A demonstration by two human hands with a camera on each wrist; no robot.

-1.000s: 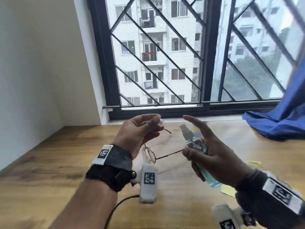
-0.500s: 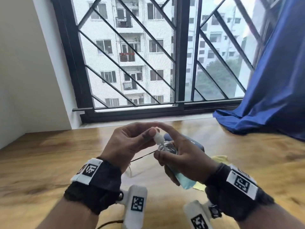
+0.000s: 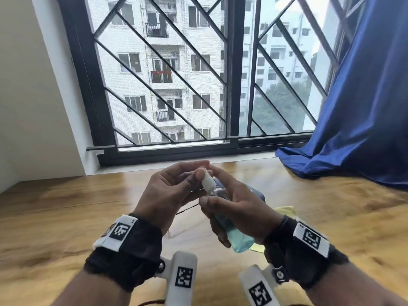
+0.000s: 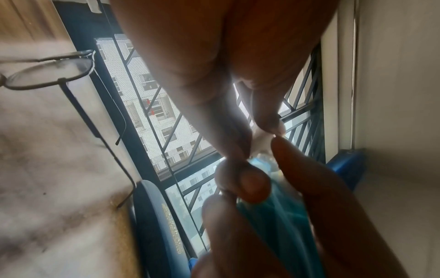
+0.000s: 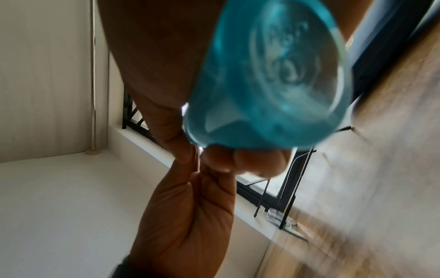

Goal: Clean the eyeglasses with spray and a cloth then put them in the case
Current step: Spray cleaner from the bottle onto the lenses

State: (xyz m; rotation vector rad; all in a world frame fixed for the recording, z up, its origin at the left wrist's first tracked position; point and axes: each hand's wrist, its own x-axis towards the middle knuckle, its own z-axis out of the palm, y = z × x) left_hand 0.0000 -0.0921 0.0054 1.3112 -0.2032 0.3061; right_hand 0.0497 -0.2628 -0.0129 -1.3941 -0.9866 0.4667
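Observation:
My right hand (image 3: 223, 208) grips a small clear spray bottle (image 3: 239, 239) of blue liquid, tilted with its white nozzle (image 3: 207, 183) pointing up and left. The bottle's round base (image 5: 273, 75) fills the right wrist view. My left hand (image 3: 204, 170) pinches the pale top of the nozzle between thumb and fingers (image 4: 262, 120). No hand holds the thin-framed eyeglasses (image 4: 47, 73), which lie on the wooden table (image 3: 66, 217) with temples unfolded; in the head view only one temple (image 3: 187, 209) shows under my hands. The blue case (image 3: 261, 195) and the yellow cloth (image 3: 286, 210) lie behind my right hand.
A barred window (image 3: 198, 85) runs along the table's far edge. A blue curtain (image 3: 353, 129) hangs at the right, its end heaped on the table's back right corner. A white wall (image 3: 33, 107) closes the left side.
My left hand has moved right from above the eyeglasses to the bottle's nozzle and now pinches it. The bottle came in closer, and the head view has swung right.

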